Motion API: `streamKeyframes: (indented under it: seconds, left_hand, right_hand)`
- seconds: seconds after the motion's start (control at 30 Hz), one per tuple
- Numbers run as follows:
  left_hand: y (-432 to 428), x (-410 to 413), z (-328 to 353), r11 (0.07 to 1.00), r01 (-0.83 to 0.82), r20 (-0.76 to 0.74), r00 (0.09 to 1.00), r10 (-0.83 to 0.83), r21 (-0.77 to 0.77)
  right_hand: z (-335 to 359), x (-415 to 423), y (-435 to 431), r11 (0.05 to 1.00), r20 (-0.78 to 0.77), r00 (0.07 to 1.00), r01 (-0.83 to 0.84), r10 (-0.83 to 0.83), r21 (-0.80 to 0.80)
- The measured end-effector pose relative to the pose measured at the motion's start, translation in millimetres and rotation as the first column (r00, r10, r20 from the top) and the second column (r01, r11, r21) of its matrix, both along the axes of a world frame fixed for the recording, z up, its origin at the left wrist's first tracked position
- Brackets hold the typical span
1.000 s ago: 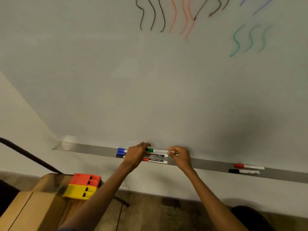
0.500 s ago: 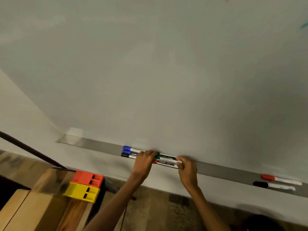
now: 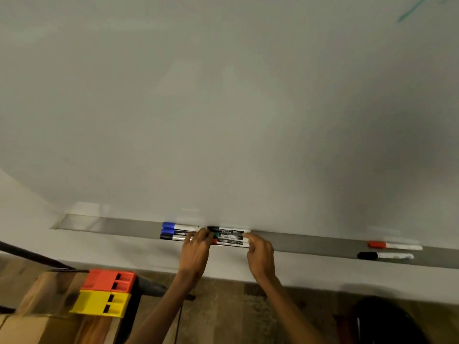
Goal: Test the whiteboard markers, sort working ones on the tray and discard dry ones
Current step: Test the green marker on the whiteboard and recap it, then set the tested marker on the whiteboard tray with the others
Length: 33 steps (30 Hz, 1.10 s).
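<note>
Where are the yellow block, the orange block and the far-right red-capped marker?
yellow block (image 3: 99,304): head view, top face
orange block (image 3: 108,281): head view, top face
far-right red-capped marker (image 3: 395,246): head view, white barrel

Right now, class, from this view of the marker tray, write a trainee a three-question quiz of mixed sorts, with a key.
1. True or false: the left hand rests on the red marker at the tray's right end.
2. The middle marker of the three beside the right hand has which cap? A green, B yellow, C purple.
3. Fill in: the orange block sits beside a ___ block.
Key: 1 false; 2 A; 3 yellow.
</note>
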<state>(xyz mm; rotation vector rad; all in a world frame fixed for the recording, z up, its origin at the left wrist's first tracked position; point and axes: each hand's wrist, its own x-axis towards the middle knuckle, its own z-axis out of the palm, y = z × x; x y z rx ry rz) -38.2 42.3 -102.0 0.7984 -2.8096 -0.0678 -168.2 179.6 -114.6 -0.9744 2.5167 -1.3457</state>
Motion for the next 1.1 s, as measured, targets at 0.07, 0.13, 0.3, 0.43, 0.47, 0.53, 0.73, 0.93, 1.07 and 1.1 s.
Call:
streamKeyframes:
  seconds: [0.07, 0.13, 0.3, 0.43, 0.47, 0.53, 0.73, 0.93, 1.07, 1.1]
  left_hand:
    - [2, -1, 1, 1.0, -0.009, -0.032, 0.999, 0.009, -0.028]
    - [8, -5, 4, 0.999, 0.003, -0.068, 0.998, -0.006, -0.049]
    - [46, -37, 29, 0.995, 0.088, -0.148, 0.986, -0.082, 0.039]
    - [85, -81, 43, 0.982, 0.089, -0.144, 0.987, -0.064, 0.168]
    - [95, -92, 45, 0.974, 0.093, -0.153, 0.986, -0.062, 0.205]
    - [118, -115, 51, 0.956, 0.115, -0.166, 0.984, -0.072, 0.271]
    - [190, -187, 60, 0.908, 0.273, -0.142, 0.96, -0.24, 0.316]
    - [249, -246, 40, 0.849, 0.327, -0.025, 0.937, -0.348, 0.415]
    - [275, -269, 23, 0.836, 0.326, 0.04, 0.923, -0.382, 0.441]
    - [278, -272, 18, 0.834, 0.329, 0.055, 0.919, -0.391, 0.443]
  right_hand:
    - [4, -1, 6, 1.0, 0.009, 1.0, 0.012, -0.011, -0.016]
    - [10, -4, 16, 0.999, 0.027, 0.999, 0.044, -0.043, -0.029]
    - [29, -28, 56, 0.99, 0.066, 0.989, 0.134, -0.132, -0.034]
    - [44, -64, 96, 0.978, 0.065, 0.978, 0.202, -0.198, -0.056]
    - [48, -75, 107, 0.974, 0.062, 0.975, 0.219, -0.215, -0.065]
    - [53, -97, 129, 0.968, 0.054, 0.97, 0.242, -0.239, -0.066]
    - [54, -161, 203, 0.97, -0.028, 0.97, 0.244, -0.243, 0.022]
    - [25, -211, 268, 0.963, -0.093, 0.985, 0.16, -0.143, 0.215]
    - [9, -222, 282, 0.958, -0.142, 0.989, 0.079, -0.04, 0.277]
    - [5, -224, 283, 0.953, -0.143, 0.989, 0.064, -0.022, 0.297]
